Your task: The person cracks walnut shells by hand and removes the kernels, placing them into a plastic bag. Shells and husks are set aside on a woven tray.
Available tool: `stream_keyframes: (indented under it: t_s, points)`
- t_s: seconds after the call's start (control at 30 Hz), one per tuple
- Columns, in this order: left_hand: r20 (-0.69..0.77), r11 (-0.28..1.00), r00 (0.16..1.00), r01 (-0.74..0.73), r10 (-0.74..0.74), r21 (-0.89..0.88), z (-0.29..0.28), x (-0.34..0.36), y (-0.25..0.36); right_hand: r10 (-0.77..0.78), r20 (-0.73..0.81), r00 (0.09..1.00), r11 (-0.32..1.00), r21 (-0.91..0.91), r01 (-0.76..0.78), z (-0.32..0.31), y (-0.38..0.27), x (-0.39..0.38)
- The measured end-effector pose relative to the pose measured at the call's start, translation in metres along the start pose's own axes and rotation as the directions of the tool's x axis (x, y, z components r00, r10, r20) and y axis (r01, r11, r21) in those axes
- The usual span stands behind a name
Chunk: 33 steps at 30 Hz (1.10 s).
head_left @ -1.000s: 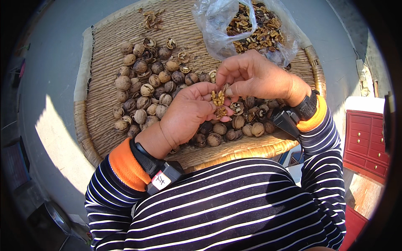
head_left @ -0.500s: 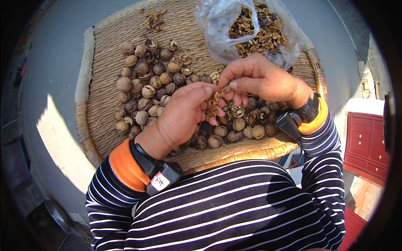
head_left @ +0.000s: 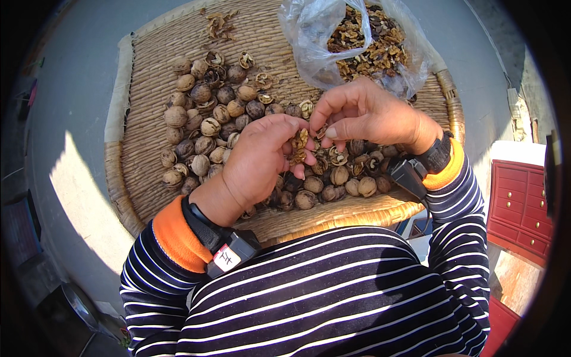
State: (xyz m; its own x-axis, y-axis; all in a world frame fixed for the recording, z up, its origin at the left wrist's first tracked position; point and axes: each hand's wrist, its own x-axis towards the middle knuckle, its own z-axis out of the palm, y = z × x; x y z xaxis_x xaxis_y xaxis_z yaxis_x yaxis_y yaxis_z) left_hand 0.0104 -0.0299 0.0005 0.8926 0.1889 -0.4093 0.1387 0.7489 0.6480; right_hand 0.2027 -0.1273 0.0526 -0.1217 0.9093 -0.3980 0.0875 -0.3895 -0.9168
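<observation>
Over the woven tray (head_left: 148, 107), both hands grip a cracked walnut (head_left: 299, 146), a clear plastic bag (head_left: 357, 47) behind.

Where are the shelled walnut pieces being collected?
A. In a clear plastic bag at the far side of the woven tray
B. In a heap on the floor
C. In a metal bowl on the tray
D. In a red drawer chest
A: the clear plastic bag lying open at the far edge of the woven tray is filled with walnut pieces, beyond the whole walnuts.
</observation>
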Motion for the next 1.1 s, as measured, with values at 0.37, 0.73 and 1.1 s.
stream_keyframes:
  t_s: [0.37,0.73,1.1]
  points:
    - [0.011,0.968,0.997,-0.073,0.077,-0.242,0.000,0.008,-0.013,-0.202,-0.018,0.979,0.976,-0.085,0.200,0.031,0.001,0.005]
    - [0.008,0.999,1.000,-0.003,0.004,-0.050,0.006,0.000,-0.003,-0.416,-0.038,0.908,0.753,-0.575,0.321,0.025,0.009,0.007]
    - [-0.027,0.998,0.998,-0.057,0.057,-0.025,0.001,0.001,0.003,-0.378,-0.063,0.924,0.852,-0.414,0.320,0.019,0.025,0.016]
